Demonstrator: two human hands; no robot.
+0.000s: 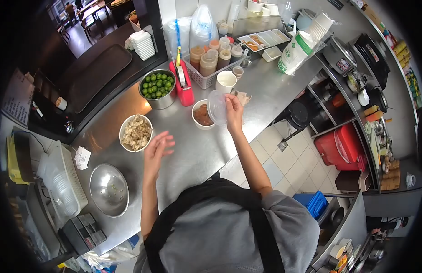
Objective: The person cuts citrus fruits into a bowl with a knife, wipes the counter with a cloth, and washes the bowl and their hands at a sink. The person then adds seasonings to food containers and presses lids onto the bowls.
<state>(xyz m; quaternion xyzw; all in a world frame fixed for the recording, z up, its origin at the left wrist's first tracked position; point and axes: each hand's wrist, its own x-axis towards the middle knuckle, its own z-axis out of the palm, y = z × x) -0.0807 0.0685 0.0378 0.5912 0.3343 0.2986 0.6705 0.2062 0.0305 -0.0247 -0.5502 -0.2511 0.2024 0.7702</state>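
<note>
My right hand (234, 109) grips a clear plastic lid (216, 107) by its edge. The lid is tilted up at the right side of a white paper bowl (198, 123) that holds brown sauce or soup (202, 114); whether the two touch, I cannot tell. My left hand (158, 148) holds nothing, its fingers apart and slightly blurred over the steel counter (183, 150). Just beyond its fingers stands another white bowl (124, 144), filled with pale, browned chopped pieces (137, 133). Behind the sauce bowl is a white paper cup (226, 81).
A steel pot of green limes (157, 86) and a red tape dispenser (186, 91) stand at the back, beside a basket of sauce bottles (206, 82). A metal mixing bowl (109, 191) sits at left. Stacked paper cups (295, 52) lie far right.
</note>
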